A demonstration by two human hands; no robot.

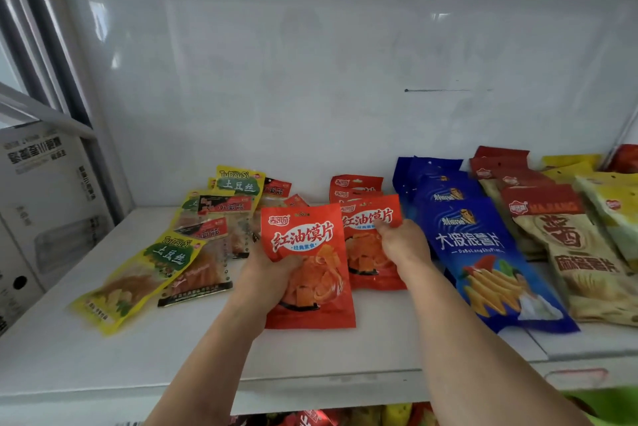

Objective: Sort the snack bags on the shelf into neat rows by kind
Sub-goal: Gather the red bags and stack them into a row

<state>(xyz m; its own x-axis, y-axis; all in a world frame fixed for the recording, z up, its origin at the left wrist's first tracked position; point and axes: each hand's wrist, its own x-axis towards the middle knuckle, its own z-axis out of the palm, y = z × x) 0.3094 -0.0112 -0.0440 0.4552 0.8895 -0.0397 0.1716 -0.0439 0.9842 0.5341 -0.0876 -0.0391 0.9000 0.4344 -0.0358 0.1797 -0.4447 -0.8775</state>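
My left hand (267, 275) grips an orange-red snack bag (310, 267) by its left side, holding it above the white shelf (207, 349). My right hand (404, 242) presses on a second orange-red bag (369, 273) of the same kind, at the front of a short row of such bags (355, 186). Left of them lies a loose heap of yellow-green bags (138, 277) and dark red-labelled bags (207, 253). To the right run a row of blue bags (483, 253) and a row of beige bags with red tops (569, 253).
Yellow bags (614, 204) lie at the far right edge. A white cardboard box (38, 211) stands left of the shelf. The white back wall (310, 80) rises behind the bags. More bags (328, 417) show on a lower shelf below the front edge.
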